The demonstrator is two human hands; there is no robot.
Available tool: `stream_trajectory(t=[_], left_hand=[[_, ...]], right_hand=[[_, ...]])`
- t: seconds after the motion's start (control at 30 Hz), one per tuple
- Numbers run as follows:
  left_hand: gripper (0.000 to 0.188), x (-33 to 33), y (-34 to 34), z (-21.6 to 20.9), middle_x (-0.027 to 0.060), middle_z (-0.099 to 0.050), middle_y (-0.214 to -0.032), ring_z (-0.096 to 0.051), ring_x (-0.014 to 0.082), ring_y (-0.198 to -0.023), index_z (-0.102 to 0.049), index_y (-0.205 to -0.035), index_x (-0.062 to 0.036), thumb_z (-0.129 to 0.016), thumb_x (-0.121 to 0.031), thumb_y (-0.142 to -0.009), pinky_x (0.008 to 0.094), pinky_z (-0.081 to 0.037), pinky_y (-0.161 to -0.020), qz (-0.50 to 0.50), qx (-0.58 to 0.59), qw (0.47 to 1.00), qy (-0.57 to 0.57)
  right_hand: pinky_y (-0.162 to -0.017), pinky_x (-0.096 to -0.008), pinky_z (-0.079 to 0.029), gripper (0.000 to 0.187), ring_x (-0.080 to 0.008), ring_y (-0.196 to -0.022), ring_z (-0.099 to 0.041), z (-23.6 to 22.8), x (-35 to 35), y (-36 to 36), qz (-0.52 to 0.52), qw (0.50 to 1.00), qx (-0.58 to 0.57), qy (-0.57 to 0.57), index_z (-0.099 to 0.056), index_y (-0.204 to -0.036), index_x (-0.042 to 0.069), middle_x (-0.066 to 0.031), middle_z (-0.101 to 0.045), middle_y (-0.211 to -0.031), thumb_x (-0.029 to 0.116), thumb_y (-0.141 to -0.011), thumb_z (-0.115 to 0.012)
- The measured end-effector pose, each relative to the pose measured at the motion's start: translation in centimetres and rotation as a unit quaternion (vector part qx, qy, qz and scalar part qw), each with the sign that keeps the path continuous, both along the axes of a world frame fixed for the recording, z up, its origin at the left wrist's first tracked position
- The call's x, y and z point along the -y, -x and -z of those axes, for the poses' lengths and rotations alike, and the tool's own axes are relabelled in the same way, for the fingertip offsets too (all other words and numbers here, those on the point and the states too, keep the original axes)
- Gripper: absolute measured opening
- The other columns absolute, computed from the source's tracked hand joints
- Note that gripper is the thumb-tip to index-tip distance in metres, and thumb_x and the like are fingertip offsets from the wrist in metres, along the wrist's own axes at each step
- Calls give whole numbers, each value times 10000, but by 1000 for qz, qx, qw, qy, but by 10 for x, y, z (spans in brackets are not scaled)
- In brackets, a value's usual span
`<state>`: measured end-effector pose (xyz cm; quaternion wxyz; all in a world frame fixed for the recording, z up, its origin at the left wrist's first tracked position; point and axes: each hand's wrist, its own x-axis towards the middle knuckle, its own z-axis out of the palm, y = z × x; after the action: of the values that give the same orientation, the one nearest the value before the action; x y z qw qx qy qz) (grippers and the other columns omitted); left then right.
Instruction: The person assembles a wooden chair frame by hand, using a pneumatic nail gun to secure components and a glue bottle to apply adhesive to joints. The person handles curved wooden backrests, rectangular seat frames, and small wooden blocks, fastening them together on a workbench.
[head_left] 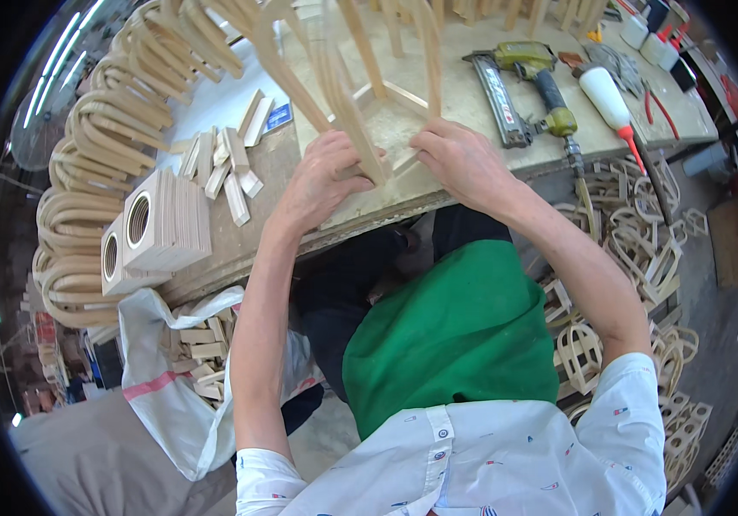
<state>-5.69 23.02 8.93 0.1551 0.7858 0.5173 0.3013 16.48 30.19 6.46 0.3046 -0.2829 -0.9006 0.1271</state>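
A pale wooden frame (347,112) stands on the workbench (464,95) in front of me. Bent strips rise from it past the upper edge of the picture, and short flat pieces join them low down. My left hand (324,179) is closed round the near left foot of the frame, thumb toward the bench edge. On the other side, my right hand (462,163) pinches the low right part, where a short crosspiece meets an upright. The fingertips of both hands are partly hidden.
Right of the frame lie a nail gun (551,90), a white squeeze bottle (603,96) and red-handled pliers (666,113). Leftward are loose wood sticks (236,199), holed plywood blocks (175,225) and a row of bent wood loops (98,168). A white sack (141,361) and piled frames (636,249) flank me.
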Motion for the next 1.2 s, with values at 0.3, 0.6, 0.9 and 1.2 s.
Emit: stream_trajectory(t=[0.3,0.6,0.9,1.2], left_hand=[[279,-1,-9,-2,49,-651,-1092,-543,231,-1133,-705,-999,-74,-767,-95,-727,373,-398,-1004,-59,-4,992,115],[265,-3,-16,3,54,-648,-1084,-559,237,-1096,-690,-1002,-65,-759,-111,-751,372,-409,-979,-70,1,991,111],[343,-5,-22,1,48,-645,-1095,-551,233,-1115,-692,-1025,-63,-802,-111,-704,381,-337,-1071,-88,14,987,131],[484,-6,-21,2,38,-597,-960,-536,206,-1072,-676,-1176,-157,-792,-95,-710,379,-306,-1096,-71,30,986,146]], right_hand=[[-726,-446,-498,109,-350,-856,-621,7,-3,8,1,999,33,9,-643,-894,14,-139,-615,-883,105,-851,-599],[-723,-447,-497,105,-355,-825,-634,0,-12,2,-6,998,56,31,-662,-892,4,-147,-620,-860,87,-843,-620],[-704,-458,-529,99,-375,-825,-656,2,-13,7,-17,998,45,26,-661,-818,-23,-187,-622,-852,19,-757,-595],[-700,-454,-531,135,-367,-819,-657,4,-14,7,-26,999,28,18,-676,-854,-20,-176,-625,-851,3,-744,-600]])
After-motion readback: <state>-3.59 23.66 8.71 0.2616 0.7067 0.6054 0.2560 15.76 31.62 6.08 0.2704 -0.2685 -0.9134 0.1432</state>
